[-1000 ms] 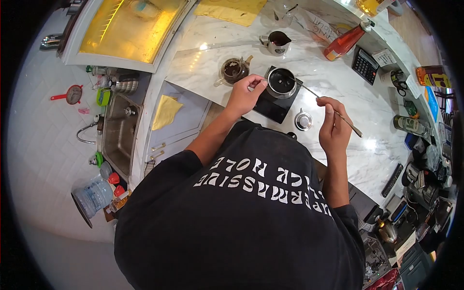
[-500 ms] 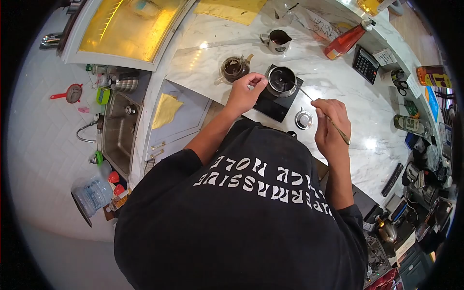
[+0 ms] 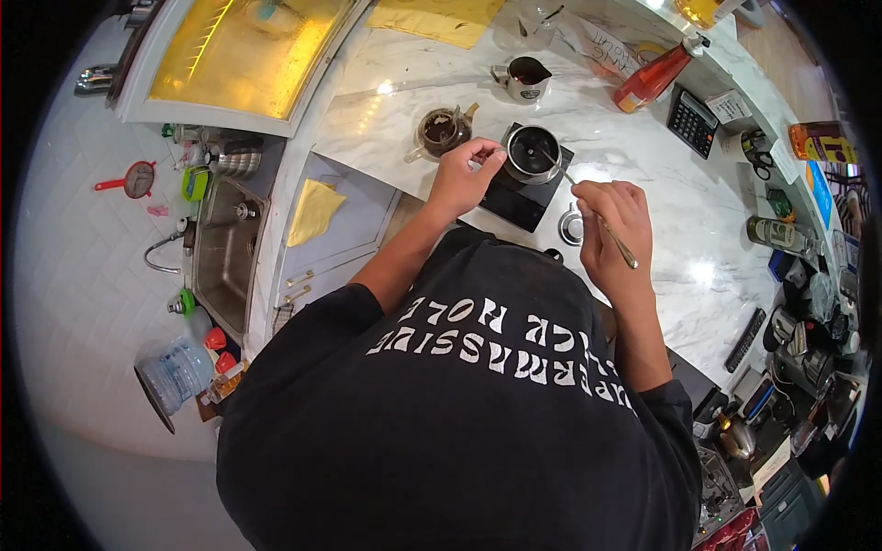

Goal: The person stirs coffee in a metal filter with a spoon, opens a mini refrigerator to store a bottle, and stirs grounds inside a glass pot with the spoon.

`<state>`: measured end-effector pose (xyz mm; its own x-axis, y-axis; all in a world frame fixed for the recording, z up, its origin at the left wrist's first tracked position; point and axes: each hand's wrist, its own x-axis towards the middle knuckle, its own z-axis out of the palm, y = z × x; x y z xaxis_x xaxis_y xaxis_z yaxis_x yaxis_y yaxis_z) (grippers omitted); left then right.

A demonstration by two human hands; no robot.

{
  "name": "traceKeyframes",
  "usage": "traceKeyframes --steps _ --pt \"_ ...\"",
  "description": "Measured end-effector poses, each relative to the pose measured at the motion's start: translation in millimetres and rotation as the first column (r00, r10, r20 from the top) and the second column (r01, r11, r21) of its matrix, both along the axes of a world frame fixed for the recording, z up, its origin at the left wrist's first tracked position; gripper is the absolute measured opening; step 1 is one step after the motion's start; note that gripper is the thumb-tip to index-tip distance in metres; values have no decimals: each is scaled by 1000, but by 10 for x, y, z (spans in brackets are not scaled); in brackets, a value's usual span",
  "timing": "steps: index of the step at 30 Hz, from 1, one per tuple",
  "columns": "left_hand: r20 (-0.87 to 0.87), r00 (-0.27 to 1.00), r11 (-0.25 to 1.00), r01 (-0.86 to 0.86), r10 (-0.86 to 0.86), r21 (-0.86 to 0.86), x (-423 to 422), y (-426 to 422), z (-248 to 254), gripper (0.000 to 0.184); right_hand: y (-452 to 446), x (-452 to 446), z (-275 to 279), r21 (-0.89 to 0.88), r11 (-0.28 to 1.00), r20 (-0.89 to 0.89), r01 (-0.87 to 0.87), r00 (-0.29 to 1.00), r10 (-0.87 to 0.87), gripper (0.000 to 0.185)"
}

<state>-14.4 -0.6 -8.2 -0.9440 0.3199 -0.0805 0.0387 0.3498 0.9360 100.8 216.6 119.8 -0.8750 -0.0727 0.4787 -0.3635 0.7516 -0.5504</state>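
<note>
A round metal cup [image 3: 516, 171] with dark contents stands on a flat black scale [image 3: 514, 208]. My left hand [image 3: 464, 174] has its thumb and forefinger pinched at the cup's left rim, on a small part there. In my right hand [image 3: 614, 220] is a long thin spoon [image 3: 622, 246], slanting down into the cup; its lower end is hidden in the dark contents. A small round metal piece [image 3: 571, 227] lies on the counter, partly covered by my right hand. To the left stands a glass teapot [image 3: 444, 130] with dark liquid.
Behind the scale is a small pitcher [image 3: 527, 81] of dark liquid. A red bottle [image 3: 654, 81] and a calculator [image 3: 692, 124] stand at the back right. A sink [image 3: 227, 248] is at the left. A black remote [image 3: 745, 341] lies near the right edge of the counter.
My right hand has moved left and closer to the cup, and the spoon has become steeper and dips into it. My left hand stays at the rim.
</note>
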Motion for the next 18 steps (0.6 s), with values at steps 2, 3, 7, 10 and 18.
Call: traceKeyframes --steps 2,3,7,10,18 --pt "-5 1000 1000 2 -2 -2 -3 -7 -13 24 34 6 16 23 999 9 26 1000 -26 19" --pt "-3 1000 1000 3 -3 -2 -5 -11 -4 24 43 18 27 23 999 7 28 1000 -29 18" --pt "-2 1000 1000 11 -11 21 -3 -7 3 24 17 34 36 10 1000 -8 12 1000 -12 17" --pt "-8 1000 1000 15 -15 17 6 1 20 23 4 13 8 13 1000 9 22 1000 -22 16" --pt "-10 1000 1000 6 -6 9 9 10 27 22 -12 14 19 0 1000 -6 28 1000 -28 14"
